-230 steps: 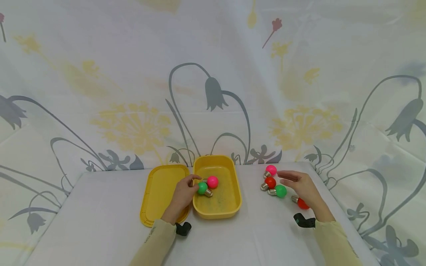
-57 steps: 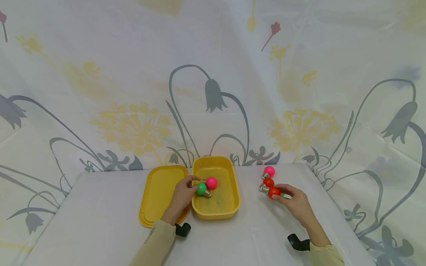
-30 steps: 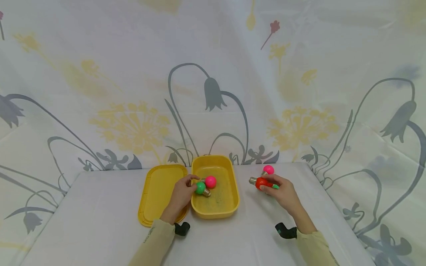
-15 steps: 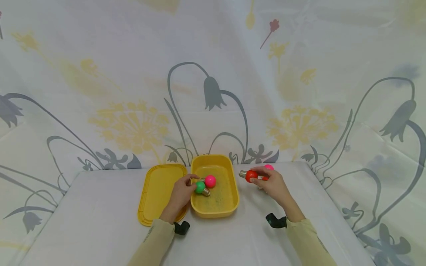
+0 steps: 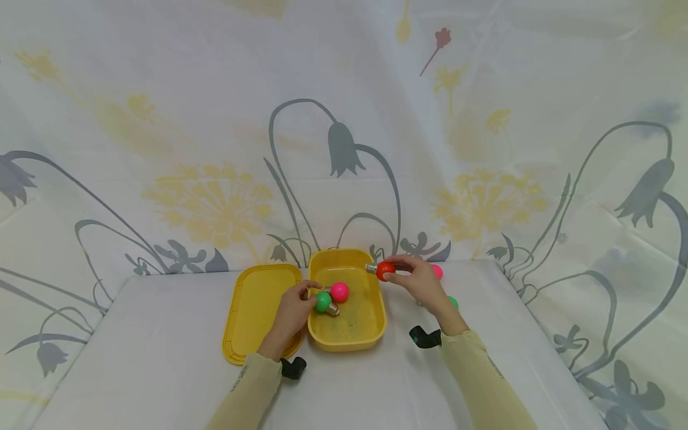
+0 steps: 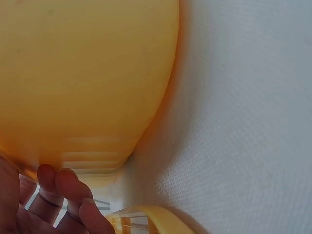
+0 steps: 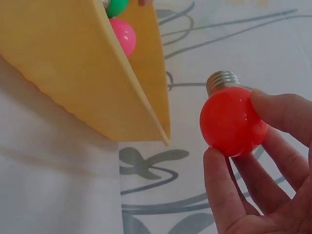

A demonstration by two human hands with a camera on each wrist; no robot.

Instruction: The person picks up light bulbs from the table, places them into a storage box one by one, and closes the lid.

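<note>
My right hand (image 5: 427,289) pinches a red light bulb (image 5: 385,272) between thumb and fingertips, metal base pointing left, at the right rim of the yellow box (image 5: 349,345). In the right wrist view the thumb and fingers hold the red bulb (image 7: 234,122) by its globe, beside the box wall (image 7: 63,73). My left hand (image 5: 287,316) grips the box's left rim; its fingers (image 6: 73,187) curl against the outer wall in the left wrist view. Inside the box lie a green bulb (image 5: 323,301) and a pink bulb (image 5: 340,292).
A yellow lid (image 5: 255,310) lies left of the box. Right of it, partly hidden by my right hand, a pink bulb (image 5: 437,272) and a green bulb (image 5: 454,303) lie on the white table (image 5: 161,358). A flowered cloth (image 5: 344,197) hangs behind.
My right hand hovered over the loose bulbs, then took a red bulb and carried it left and up to the box's right rim. The left hand has stayed on the box.
</note>
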